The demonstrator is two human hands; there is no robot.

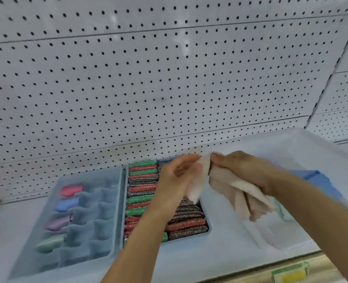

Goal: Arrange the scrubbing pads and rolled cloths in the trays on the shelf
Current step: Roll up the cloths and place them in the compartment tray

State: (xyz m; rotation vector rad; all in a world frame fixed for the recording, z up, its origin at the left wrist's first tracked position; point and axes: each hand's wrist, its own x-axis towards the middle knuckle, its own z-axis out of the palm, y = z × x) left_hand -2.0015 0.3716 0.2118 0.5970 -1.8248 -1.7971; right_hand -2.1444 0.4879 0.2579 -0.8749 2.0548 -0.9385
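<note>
Holding: a beige cloth (228, 188) between my two hands, up in the air over the shelf (220, 254).
Left hand (181, 176): thumb and palm lie against the cloth's left end; the fingers look fairly straight, though blur keeps me from telling how tightly they grip.
Right hand (244, 170): fingers curled over the top of the cloth, pinching its upper edge just beside my left fingertips.
Cloth: partly folded, its loose layers hanging down below my right hand, not yet rolled.
Divided tray (116, 201): pale blue, on the shelf to the left, split into many small cells.
Rolled cloths: four sit one to a cell down the tray's left column, a pink roll (72, 189) at the back, then a blue roll (67, 204), a lilac roll (58, 222) and a pale green roll (50, 243) nearest me.
Scrubbing pads (142, 188): glittery red, green and dark ones, packed on edge in two rows in a second tray just beside the divided one.
In the way: my left forearm and hand cross over the pad tray and hide part of the right row; the hanging cloth covers that tray's far right corner.
Clear bin (311, 146): a translucent container on the right, behind my right arm, with blue cloth (320, 181) showing inside it.
Backdrop: white pegboard (148, 78) rising behind the shelf.
Shelf edge: a green and yellow label (291, 273) at the lower right, too blurred to read.
</note>
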